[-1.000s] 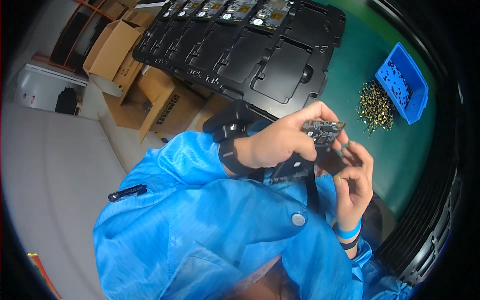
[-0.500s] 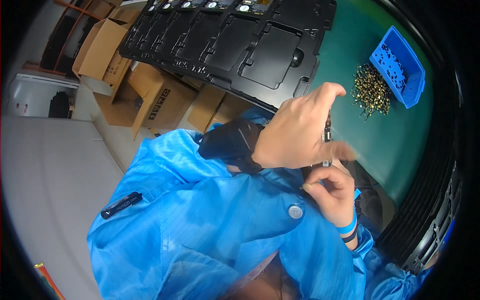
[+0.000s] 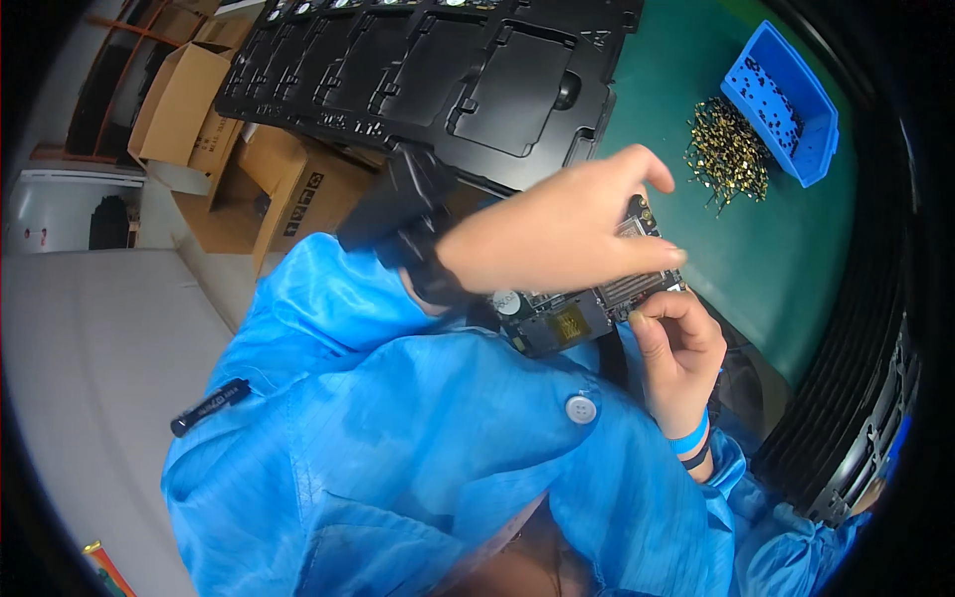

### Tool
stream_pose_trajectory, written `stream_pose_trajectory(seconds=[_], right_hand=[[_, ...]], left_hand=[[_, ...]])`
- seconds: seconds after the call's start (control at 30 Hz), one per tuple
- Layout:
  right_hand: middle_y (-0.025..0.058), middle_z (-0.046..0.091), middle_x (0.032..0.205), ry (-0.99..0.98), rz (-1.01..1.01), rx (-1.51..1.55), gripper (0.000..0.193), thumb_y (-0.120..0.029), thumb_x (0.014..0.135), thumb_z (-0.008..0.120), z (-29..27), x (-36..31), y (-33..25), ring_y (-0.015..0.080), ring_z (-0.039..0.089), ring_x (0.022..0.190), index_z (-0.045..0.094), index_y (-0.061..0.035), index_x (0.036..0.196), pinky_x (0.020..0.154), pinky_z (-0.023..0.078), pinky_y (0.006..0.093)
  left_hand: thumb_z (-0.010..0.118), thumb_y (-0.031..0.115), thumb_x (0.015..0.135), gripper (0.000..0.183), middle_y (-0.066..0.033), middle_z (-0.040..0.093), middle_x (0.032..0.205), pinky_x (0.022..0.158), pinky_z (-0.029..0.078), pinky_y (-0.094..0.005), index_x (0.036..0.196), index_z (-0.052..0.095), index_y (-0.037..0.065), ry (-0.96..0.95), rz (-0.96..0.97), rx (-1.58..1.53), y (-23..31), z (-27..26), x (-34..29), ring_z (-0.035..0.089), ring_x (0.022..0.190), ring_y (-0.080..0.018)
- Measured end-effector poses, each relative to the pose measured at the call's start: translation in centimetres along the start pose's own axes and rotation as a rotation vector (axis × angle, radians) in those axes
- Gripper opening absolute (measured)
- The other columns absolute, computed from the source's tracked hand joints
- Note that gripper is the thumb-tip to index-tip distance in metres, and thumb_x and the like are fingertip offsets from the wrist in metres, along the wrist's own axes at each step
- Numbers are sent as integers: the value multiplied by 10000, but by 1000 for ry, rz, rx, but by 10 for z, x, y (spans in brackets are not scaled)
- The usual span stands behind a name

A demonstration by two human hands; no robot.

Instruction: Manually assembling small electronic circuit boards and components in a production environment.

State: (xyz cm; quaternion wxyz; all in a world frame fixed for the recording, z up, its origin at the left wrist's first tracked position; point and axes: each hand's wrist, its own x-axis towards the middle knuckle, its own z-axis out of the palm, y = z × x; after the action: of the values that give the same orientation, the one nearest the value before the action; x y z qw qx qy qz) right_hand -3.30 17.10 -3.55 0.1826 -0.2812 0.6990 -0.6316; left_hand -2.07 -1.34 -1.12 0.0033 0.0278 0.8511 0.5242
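Note:
A dark circuit board (image 3: 569, 326) with a gold-coloured square and a round white sticker is tilted in front of my chest. My left hand (image 3: 552, 231) reaches across its upper side and grips it, the thumb lying over the board near the right end. Part of the board is hidden under that hand. At the board's lower right edge my right hand (image 3: 684, 363), with a blue wristband, has thumb and forefinger pinched together. Whether a small part sits between those fingertips is too small to make out.
A black moulded tray (image 3: 517, 90) with recesses, some holding boards at its far end, lies beyond my left hand. On the green mat (image 3: 676, 80) are a heap of small gold-and-black pieces (image 3: 729, 159) and a blue bin (image 3: 818, 164). Cardboard boxes (image 3: 298, 189) stand at left.
The board was edge-on and mostly hidden; it has turned so its face shows. My left hand has shifted slightly left, with its thumb on the board. My right hand has moved slightly right.

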Motion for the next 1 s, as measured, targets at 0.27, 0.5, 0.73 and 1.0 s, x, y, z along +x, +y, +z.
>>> stream_pose_trajectory(seconds=[0.27, 0.5, 0.73, 1.0], right_hand=[[96, 543, 951, -178, 0, 134, 67, 10, 770, 617, -5, 4, -1, 119, 541, 763, 563, 24, 808, 625, 440, 230], [98, 516, 1022, -153, 254, 329, 49, 27, 774, 601, -8, 2, -7, 122, 535, 793, 561, 26, 804, 692, 448, 212], [124, 512, 1102, -101, 80, 41, 49, 18, 742, 602, -29, 8, -12, 179, 522, 956, 566, 14, 776, 831, 416, 285], [128, 528, 1068, 18, 38, -1, 51, 43, 763, 579, -21, 19, -2, 156, 541, 890, 580, 19, 808, 758, 440, 254]], left_hand=[[677, 97, 758, 173, -15, 601, 809, 669, 444, -202, 878, 591, 6, -320, -158, -425, -12, -11, -7, 534, 758, -49], [673, 93, 764, 222, -23, 612, 841, 690, 448, -211, 950, 596, 1, -298, -237, -415, -9, -9, -13, 543, 789, -59], [646, 93, 783, 228, -39, 631, 879, 723, 457, -229, 983, 601, -8, -219, -219, -438, -15, 3, -17, 557, 807, -72], [647, 116, 783, 249, -44, 631, 869, 709, 468, -233, 990, 591, -10, -232, -225, -432, -12, 11, -16, 571, 798, -79]])
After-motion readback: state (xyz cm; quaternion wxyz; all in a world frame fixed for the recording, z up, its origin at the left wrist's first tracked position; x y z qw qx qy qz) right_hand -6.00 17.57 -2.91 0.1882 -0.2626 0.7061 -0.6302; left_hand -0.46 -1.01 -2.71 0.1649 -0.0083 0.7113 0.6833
